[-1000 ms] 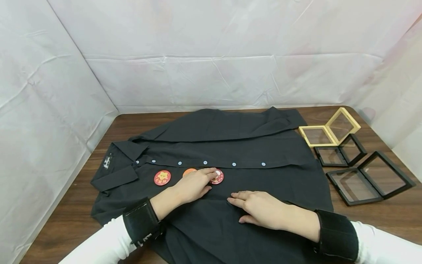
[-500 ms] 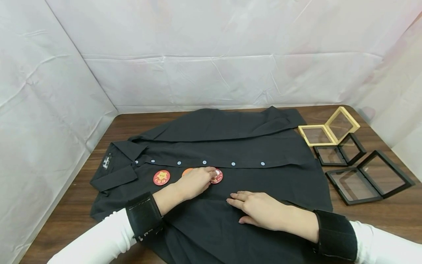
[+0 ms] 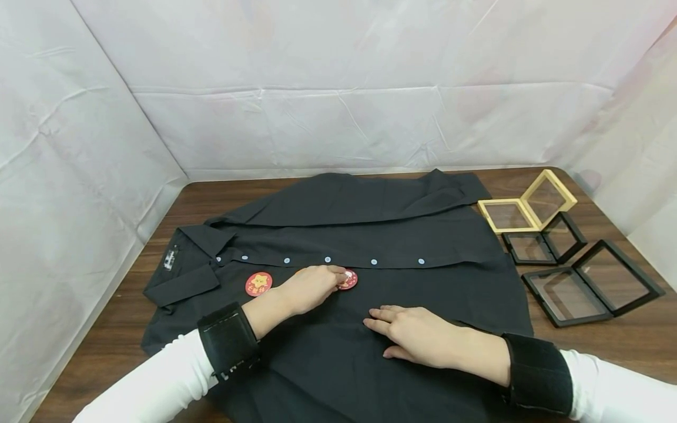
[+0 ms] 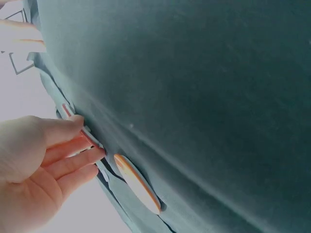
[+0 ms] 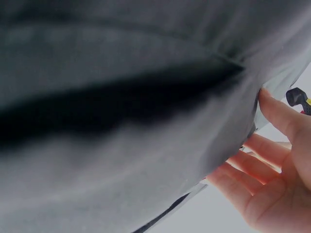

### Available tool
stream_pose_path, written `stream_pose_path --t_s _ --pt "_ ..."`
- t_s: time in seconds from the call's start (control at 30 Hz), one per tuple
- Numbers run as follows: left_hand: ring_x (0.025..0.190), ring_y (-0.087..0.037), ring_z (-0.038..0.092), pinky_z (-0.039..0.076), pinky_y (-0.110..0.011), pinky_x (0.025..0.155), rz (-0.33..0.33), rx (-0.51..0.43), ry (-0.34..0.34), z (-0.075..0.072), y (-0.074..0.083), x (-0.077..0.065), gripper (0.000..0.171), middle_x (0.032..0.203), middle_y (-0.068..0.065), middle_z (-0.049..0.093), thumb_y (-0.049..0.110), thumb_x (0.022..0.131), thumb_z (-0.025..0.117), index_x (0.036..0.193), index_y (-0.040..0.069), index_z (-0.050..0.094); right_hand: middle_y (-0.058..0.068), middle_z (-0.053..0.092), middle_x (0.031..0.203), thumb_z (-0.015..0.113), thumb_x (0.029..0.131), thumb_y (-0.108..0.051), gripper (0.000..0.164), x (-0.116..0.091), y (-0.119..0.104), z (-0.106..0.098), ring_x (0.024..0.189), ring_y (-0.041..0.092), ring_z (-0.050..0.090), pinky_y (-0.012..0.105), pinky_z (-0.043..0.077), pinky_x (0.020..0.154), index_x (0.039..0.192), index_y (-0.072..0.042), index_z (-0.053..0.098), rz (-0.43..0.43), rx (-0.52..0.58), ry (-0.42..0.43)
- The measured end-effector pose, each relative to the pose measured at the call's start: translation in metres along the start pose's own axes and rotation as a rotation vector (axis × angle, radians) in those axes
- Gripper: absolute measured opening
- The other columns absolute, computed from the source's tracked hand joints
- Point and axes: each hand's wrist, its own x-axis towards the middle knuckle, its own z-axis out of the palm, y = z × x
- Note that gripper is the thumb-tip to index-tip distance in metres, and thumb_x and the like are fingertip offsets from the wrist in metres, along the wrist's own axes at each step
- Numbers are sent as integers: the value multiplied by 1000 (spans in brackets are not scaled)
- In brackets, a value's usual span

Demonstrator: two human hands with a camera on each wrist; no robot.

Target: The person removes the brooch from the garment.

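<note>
A dark button-up shirt (image 3: 423, 294) lies spread on the wooden table. My left hand (image 3: 313, 289) is over its front, thumb and fingertips pinching the edges of a round red badge (image 3: 348, 280). In the left wrist view that badge (image 4: 90, 136) lies close against the cloth. An orange badge (image 4: 138, 184) shows there beside my fingers; in the head view my left hand hides it. Another red badge (image 3: 258, 284), with a yellow star figure, lies nearer the collar. To the right, my right hand (image 3: 415, 335) rests on the shirt, fingers extended, holding nothing.
Three hinged display frames with clear panes stand opened at the right: a yellow one (image 3: 482, 218), a small black one (image 3: 554, 262) and a larger black one (image 3: 587, 322). White cloth walls (image 3: 338, 129) surround the table (image 3: 174, 205) at the back and sides.
My left hand has shifted slightly, its thumb drawn in under the fingers at the red badge. The orange badge has gone out of sight behind it. My right hand stays put.
</note>
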Motion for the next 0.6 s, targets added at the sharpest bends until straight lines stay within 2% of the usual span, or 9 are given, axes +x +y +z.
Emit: stream_pose_path --t_s 0.6 --pt "93 -16 61 48 -30 81 25 -135 11 -7 -10 4 22 100 -6 65 0 84 60 104 5 68 8 58 118 69 80 -31 48 4 3 -7 108 17 54 30 47 83 119 -5 58 -16 47 0"
